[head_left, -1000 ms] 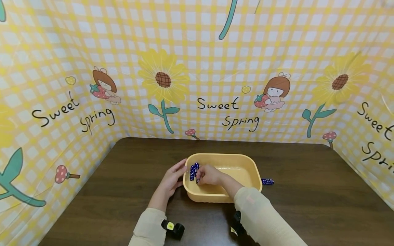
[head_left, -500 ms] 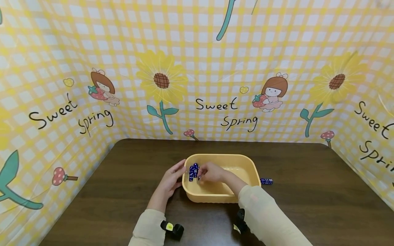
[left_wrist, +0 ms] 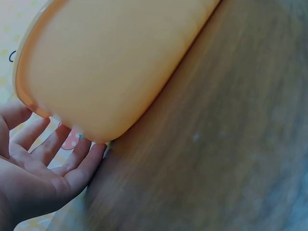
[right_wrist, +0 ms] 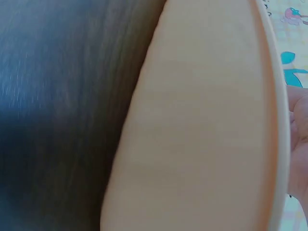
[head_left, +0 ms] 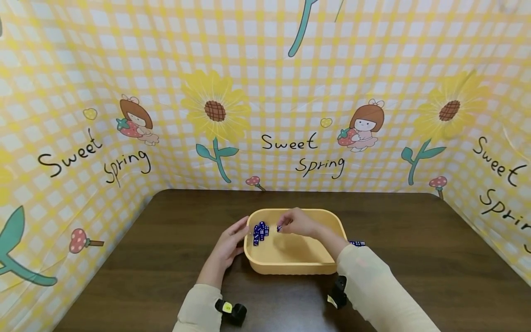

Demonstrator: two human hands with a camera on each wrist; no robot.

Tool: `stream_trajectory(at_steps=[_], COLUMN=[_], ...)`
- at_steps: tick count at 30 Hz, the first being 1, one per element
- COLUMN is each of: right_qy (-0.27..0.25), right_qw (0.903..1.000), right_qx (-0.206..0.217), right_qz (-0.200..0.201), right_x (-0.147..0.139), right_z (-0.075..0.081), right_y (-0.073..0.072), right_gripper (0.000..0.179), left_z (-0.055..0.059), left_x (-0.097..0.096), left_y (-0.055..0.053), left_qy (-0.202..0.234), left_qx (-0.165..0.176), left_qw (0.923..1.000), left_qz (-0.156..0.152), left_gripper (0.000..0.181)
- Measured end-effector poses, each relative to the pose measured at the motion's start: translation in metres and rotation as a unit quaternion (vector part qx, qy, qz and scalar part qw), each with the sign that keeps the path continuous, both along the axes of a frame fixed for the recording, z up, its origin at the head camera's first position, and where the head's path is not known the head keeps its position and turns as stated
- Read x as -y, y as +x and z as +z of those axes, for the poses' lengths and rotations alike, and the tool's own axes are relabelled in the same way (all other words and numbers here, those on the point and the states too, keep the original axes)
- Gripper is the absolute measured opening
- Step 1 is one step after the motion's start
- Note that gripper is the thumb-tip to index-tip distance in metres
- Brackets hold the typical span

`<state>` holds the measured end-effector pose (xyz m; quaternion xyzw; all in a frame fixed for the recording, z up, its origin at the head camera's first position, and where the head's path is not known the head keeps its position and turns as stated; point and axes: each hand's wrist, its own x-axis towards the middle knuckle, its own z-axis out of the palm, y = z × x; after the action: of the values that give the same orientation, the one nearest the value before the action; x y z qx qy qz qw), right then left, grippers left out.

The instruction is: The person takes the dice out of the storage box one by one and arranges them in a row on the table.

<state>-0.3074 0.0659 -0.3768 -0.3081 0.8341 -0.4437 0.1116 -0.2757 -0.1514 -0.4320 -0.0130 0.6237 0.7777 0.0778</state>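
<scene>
A yellow plastic bin [head_left: 290, 268] stands on the dark table. My right hand [head_left: 299, 224] pinches a blue die [head_left: 279, 228] with white dots above the inside of the bin. In the right wrist view the bin's wall hides most of that hand [right_wrist: 299, 139], and the die does not show. Several blue dice [head_left: 261, 233] lie in a cluster at the bin's left end. My left hand [head_left: 229, 244] rests against the bin's left end; in the left wrist view its fingers [left_wrist: 86, 163] are extended, with the tips touching the wall.
Several more blue dice [head_left: 358, 243] lie in a row on the table just right of the bin, partly hidden by it and the right forearm. A yellow checked cloth [head_left: 290, 106] hangs behind and beside the table [head_left: 398, 230].
My right hand has lifted a die away from the cluster, up and to the right inside the bin. The left hand stays at the bin's left end. The head view has shifted slightly.
</scene>
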Motion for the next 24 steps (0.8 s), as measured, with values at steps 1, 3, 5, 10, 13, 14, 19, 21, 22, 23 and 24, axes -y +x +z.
stream_trajectory(at_steps=[1,3,5,10,13,14,19,21,22,23,24], right_qy=[0.002,0.003,0.005,0.007,0.009,0.012,0.020,0.018,0.018,0.020,0.019], right_qw=[1.0000,0.9999,0.9998,0.9995,0.9990,0.9988,0.9975,0.9970,0.9967,0.9963,0.9959], right_qx=[-0.004,-0.003,-0.004,0.002,0.002,-0.001,-0.012,-0.013,-0.015,-0.017,-0.019], right_qz=[-0.004,-0.011,-0.017,-0.032,-0.043,-0.047,-0.066,-0.074,-0.078,-0.082,-0.086], right_x=[-0.002,-0.008,-0.014,-0.030,-0.040,-0.043,-0.057,-0.063,-0.065,-0.068,-0.071], right_z=[0.002,0.006,0.009,0.017,0.022,0.023,0.027,0.028,0.028,0.029,0.029], right_y=[0.000,0.001,0.001,-0.001,-0.002,-0.002,-0.002,-0.002,-0.001,-0.001,0.000], right_gripper=[0.008,0.008,0.009,0.011,0.012,0.013,0.013,0.013,0.012,0.012,0.012], left_z=[0.000,0.000,0.000,0.000,0.000,0.000,0.000,0.000,0.001,0.001,0.000], left_x=[0.000,0.000,0.000,0.000,0.001,0.001,0.001,0.001,0.000,0.000,0.000], left_y=[0.000,0.000,0.001,0.000,0.000,0.000,0.001,0.001,0.001,0.001,0.000], left_qy=[0.000,0.000,0.000,0.001,0.000,0.000,-0.001,-0.001,0.001,0.002,0.003], left_qx=[0.001,0.002,0.002,-0.001,-0.004,-0.005,-0.003,-0.003,0.000,0.001,0.002], left_qw=[1.0000,1.0000,1.0000,1.0000,1.0000,1.0000,1.0000,1.0000,1.0000,1.0000,1.0000], left_qz=[0.000,0.000,0.000,-0.002,-0.005,-0.005,-0.004,-0.003,-0.001,0.000,0.000], left_gripper=[0.043,0.043,0.043,0.043,0.043,0.044,0.044,0.044,0.044,0.044,0.044])
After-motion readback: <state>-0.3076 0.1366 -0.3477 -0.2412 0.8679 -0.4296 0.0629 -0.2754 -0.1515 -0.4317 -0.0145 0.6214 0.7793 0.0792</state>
